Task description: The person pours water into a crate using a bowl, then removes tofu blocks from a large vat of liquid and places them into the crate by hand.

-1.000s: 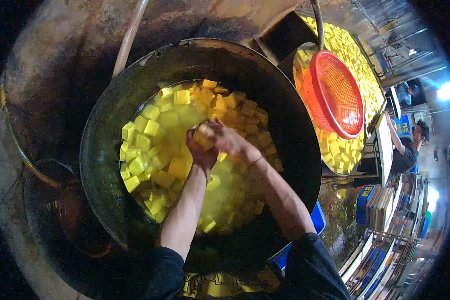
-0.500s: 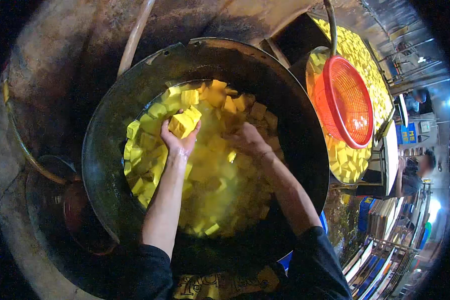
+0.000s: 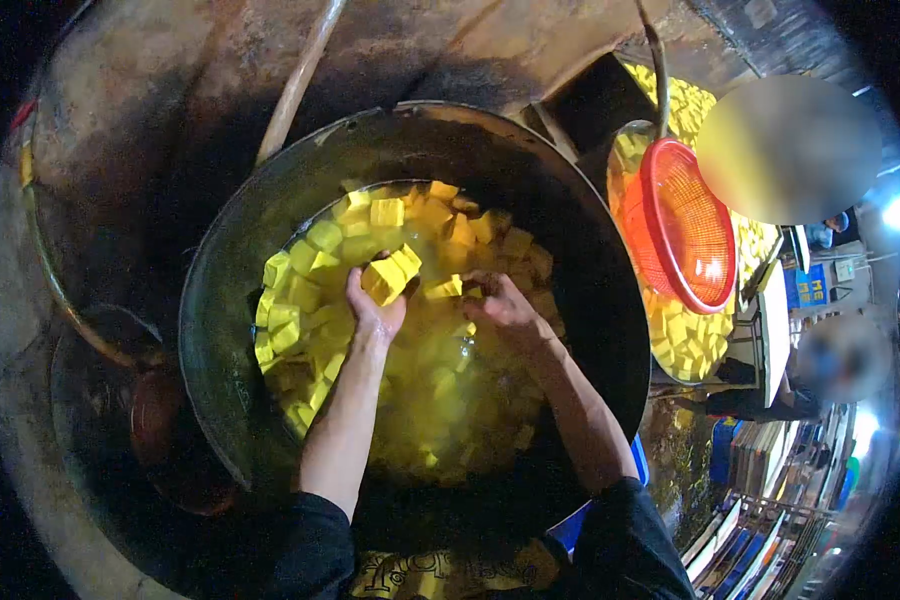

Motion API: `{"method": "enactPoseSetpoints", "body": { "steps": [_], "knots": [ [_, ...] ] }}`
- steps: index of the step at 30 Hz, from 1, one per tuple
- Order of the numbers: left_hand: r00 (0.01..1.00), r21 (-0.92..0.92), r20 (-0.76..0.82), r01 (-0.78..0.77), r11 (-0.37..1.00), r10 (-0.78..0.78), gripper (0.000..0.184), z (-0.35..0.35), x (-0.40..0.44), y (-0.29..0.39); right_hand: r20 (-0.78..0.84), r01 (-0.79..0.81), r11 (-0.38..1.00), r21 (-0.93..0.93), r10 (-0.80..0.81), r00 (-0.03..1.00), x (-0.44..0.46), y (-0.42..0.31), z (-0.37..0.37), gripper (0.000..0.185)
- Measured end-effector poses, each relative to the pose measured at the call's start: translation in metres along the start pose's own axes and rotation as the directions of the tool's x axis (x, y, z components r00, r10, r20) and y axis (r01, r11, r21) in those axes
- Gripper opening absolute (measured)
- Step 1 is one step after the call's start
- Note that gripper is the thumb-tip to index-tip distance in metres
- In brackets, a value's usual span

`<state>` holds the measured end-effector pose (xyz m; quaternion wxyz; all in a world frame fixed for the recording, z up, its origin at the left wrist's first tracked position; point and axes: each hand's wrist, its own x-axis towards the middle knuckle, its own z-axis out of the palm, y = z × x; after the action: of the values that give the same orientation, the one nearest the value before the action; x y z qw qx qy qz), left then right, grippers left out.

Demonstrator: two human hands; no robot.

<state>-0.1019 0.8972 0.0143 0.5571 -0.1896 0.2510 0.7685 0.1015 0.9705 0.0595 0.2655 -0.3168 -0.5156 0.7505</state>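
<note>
Yellow tofu blocks (image 3: pixel 300 290) float in cloudy yellow liquid inside a large dark wok-like pan (image 3: pixel 610 330). My left hand (image 3: pixel 378 318), palm up above the liquid, is closed around a small stack of tofu blocks (image 3: pixel 388 278). Just to its right, my right hand (image 3: pixel 507 305) has its fingertips pinched at the end of a single tofu block (image 3: pixel 443 288). Some of the right fingers are hidden behind the hand. Steam and shade blur the blocks beneath and beyond it.
A red plastic strainer basket (image 3: pixel 655 225) stands right of the pan, over a container of tofu blocks (image 3: pixel 685 345). More blocks (image 3: pixel 680 95) lie behind it. A wooden handle (image 3: pixel 300 85) leans at the pan's far rim. People are in the background at right.
My right hand has come up out of the murk with a tofu block at its fingertips, close to my left hand. My left hand still holds its stack. The view has shifted slightly.
</note>
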Motion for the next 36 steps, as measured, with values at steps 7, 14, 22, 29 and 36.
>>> {"method": "enactPoseSetpoints", "body": {
  "steps": [7,14,22,29,36],
  "knots": [
    [0.939,0.098,0.319,0.106,0.989,-0.132,0.037,0.007,-0.006,-0.04,-0.059,-0.014,0.766,-0.643,-0.031,0.998,-0.018,-0.07,0.06,0.035],
    [0.883,0.151,0.392,0.213,0.965,-0.257,0.038,0.001,0.004,-0.087,-0.137,0.018,0.901,-0.433,-0.086,0.987,-0.061,-0.096,0.071,0.072],
    [0.725,0.523,0.589,-0.007,0.853,-0.355,0.05,0.11,-0.18,-0.17,-0.161,0.024,0.837,-0.546,-0.133,0.978,-0.19,-0.151,0.02,0.09],
    [0.739,0.836,0.486,-0.549,0.0,-0.467,0.084,0.103,-0.342,-0.278,-0.688,0.189,0.969,-0.158,-0.245,0.683,-0.42,-0.121,0.016,0.088],
    [0.686,0.76,0.648,-0.554,0.339,-0.332,0.066,0.116,-0.301,-0.269,-0.619,0.217,0.615,0.758,0.574,0.536,-0.49,0.169,-0.01,0.036]
  ]
}}
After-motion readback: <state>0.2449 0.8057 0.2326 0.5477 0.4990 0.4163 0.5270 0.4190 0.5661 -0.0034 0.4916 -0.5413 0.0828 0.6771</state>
